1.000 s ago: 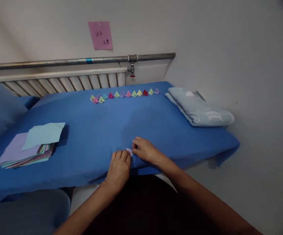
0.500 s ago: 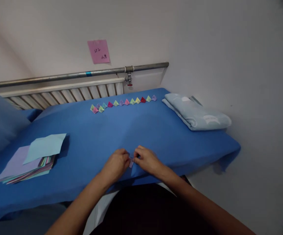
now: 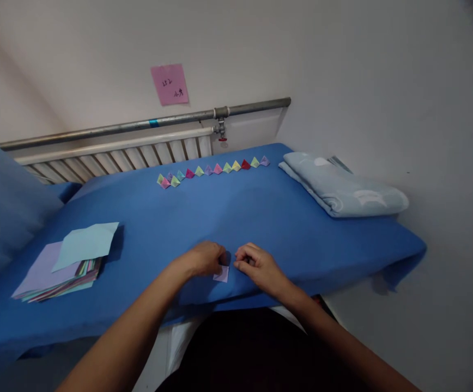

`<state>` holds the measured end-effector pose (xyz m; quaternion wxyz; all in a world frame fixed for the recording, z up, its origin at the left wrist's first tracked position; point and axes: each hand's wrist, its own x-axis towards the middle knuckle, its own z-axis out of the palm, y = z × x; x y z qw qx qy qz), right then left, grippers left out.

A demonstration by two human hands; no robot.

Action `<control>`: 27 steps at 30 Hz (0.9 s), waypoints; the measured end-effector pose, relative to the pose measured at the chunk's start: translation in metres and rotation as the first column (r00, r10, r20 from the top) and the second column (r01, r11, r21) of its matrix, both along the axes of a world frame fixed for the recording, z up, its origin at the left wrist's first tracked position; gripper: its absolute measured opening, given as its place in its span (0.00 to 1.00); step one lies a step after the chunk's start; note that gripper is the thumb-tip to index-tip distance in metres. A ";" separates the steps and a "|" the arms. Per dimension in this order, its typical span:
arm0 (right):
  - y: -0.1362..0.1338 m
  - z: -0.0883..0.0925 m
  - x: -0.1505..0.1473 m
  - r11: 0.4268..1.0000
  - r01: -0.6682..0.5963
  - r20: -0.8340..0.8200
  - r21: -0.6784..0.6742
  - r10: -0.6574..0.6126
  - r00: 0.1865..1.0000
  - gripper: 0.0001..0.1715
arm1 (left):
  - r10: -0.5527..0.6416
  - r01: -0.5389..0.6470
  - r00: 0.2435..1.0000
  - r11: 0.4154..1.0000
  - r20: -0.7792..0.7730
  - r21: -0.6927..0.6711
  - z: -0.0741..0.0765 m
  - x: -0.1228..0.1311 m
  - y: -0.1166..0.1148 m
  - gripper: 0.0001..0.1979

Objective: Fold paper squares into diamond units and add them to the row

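The left hand bends over a small pale lilac paper near the close edge of the blue sheet. Its fingers are curled downward, touching the paper's far left corner and covering it; whether they pinch or only press cannot be told. The right hand is just to the right, apart from the paper, loosely curled, a small gap between thumb and fingers and nothing visible in it.

The paper lies flat and looks roughly square, 1 edge facing the person; with 1 corner hidden, a long axis cannot be made out.

Well to the left, a stack of coloured paper has a pale blue sheet of paper askew on top. Beyond the hands, 14 small folded paper pieces form a row, 2 of them on the near side at its left end. Right of it lies a folded pale blue blanket.

Farther back are a white radiator, a metal pipe and a pink note on the wall.
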<state>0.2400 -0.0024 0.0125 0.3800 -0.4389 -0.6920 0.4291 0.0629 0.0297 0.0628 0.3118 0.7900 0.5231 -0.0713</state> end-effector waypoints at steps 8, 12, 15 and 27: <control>0.000 -0.002 0.001 1.000 0.010 -0.019 0.003 -0.010 1.000 0.05 | 0.150 -0.131 0.961 0.987 0.233 -0.097 -0.005 -0.022 -0.007 0.05; -0.004 0.000 -0.006 0.991 0.010 -0.083 -0.132 -0.021 0.996 0.04 | 0.300 -0.269 0.847 0.954 0.439 -0.134 -0.006 -0.033 -0.019 0.07; -0.008 0.003 -0.015 0.966 -0.074 -0.182 -0.246 0.029 0.983 0.09 | 0.509 -0.449 0.544 0.848 0.668 -0.281 -0.013 -0.030 -0.030 0.14; -0.012 0.001 -0.021 0.984 -0.056 -0.074 -0.167 0.044 0.996 0.10 | 0.526 -0.423 0.386 0.831 0.758 -0.361 -0.025 -0.019 -0.048 0.14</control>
